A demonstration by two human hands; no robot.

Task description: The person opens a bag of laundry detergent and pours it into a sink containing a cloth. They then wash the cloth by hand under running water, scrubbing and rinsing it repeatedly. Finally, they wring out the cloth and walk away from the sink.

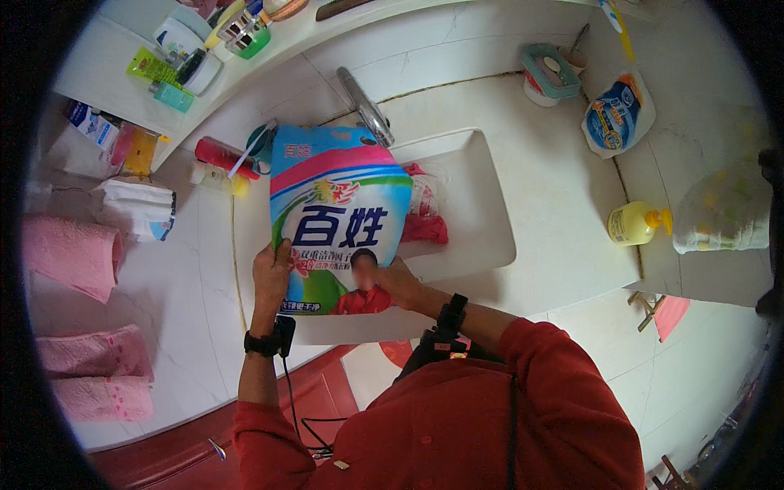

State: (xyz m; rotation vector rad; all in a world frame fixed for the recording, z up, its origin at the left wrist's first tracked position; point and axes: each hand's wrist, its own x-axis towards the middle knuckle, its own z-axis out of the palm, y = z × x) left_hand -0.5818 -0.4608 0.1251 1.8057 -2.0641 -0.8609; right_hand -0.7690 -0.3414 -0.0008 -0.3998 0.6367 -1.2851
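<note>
A large plastic bag of laundry detergent, blue, pink and white with printed writing and a person's picture, is held over the left part of the white sink basin. My left hand grips its lower left edge, thumb on the front. On the opposite side, my right hand clasps the lower right edge. Red and white wet cloth lies in the basin, partly covered by the bag. The chrome faucet reaches down to the bag's upper right corner. The bag's back and most of my fingers are hidden.
Left of the bag are a red bottle and a cup with a toothbrush. A teal soap box, a blue-and-white pouch and a yellow pump bottle line the right side. Toiletries crowd the shelf; pink towels hang left.
</note>
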